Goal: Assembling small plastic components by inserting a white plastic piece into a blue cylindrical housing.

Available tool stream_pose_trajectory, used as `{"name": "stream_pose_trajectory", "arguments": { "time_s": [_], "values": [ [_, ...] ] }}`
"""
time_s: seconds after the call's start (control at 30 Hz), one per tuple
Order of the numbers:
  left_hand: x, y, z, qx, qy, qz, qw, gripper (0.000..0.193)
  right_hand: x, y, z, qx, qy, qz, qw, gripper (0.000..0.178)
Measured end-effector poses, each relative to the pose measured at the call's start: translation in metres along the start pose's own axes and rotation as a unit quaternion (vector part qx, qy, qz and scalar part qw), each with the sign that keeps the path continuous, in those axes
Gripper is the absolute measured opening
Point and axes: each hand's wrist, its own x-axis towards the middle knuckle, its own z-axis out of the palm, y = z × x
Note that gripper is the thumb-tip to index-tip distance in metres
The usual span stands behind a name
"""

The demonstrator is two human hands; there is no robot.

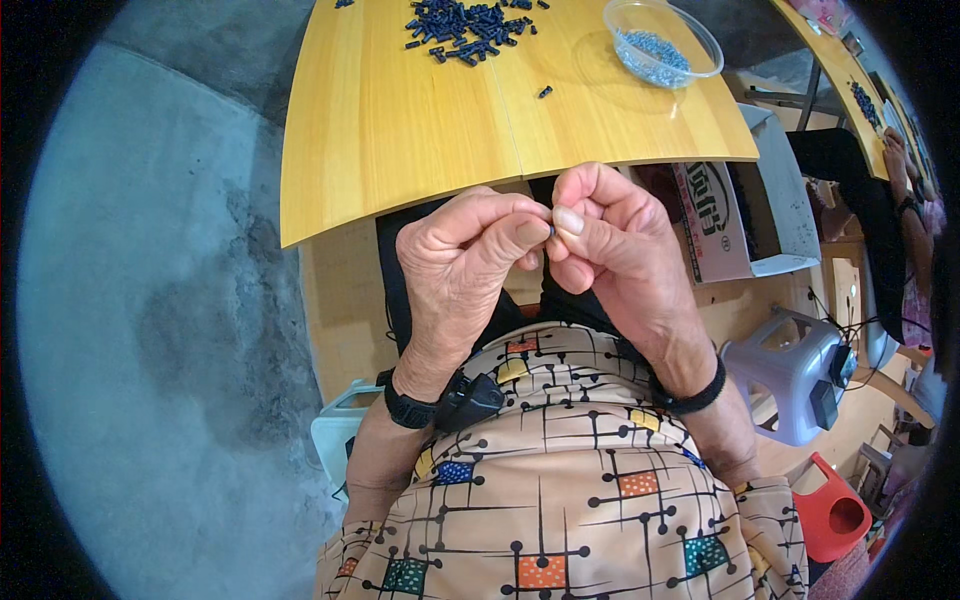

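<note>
In front of my body, just off the near edge of the yellow table (pixel 400 150), my two hands meet fingertip to fingertip. My left hand (pixel 470 250) is closed in a pinch on a small black part (pixel 550 229), of which only a sliver shows. Thumb and forefinger of my right hand (pixel 630 240) are pinched together against the same spot; what they hold is mostly hidden. On the table beyond lies a pile of small black cylindrical parts (pixel 465 30), with one loose black part (pixel 545 92) nearer to me.
A clear plastic bowl (pixel 703 55) of small silvery pieces (pixel 655 55) stands at the table's right. Below it is an open cardboard box (pixel 720 225). Right of me are a pale plastic stool (pixel 780 370) and a red one (pixel 830 510). Another person's hand (pixel 895 155) is at a neighbouring table.
</note>
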Motion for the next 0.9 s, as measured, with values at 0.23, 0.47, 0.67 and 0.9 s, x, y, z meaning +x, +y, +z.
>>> {"name": "stream_pose_trajectory", "arguments": {
  "time_s": [0.23,0.47,0.67,0.9],
  "values": [
    [0.000,0.001,0.001,0.112,0.005,0.104,0.988,0.022,-0.005,0.002,0.012,-0.088,0.056,-0.047,0.993,0.014],
    [0.000,0.006,-0.001,0.109,-0.029,0.167,0.979,0.017,-0.007,0.005,0.012,-0.071,0.034,-0.051,0.996,0.021],
    [0.001,0.009,0.001,0.117,-0.016,0.216,0.969,0.019,-0.004,0.013,0.019,0.075,0.005,-0.019,0.997,0.021],
    [0.003,0.005,-0.001,0.111,0.003,0.237,0.965,0.023,-0.002,0.022,0.023,-0.015,0.026,-0.086,0.996,0.024]
  ]
}}
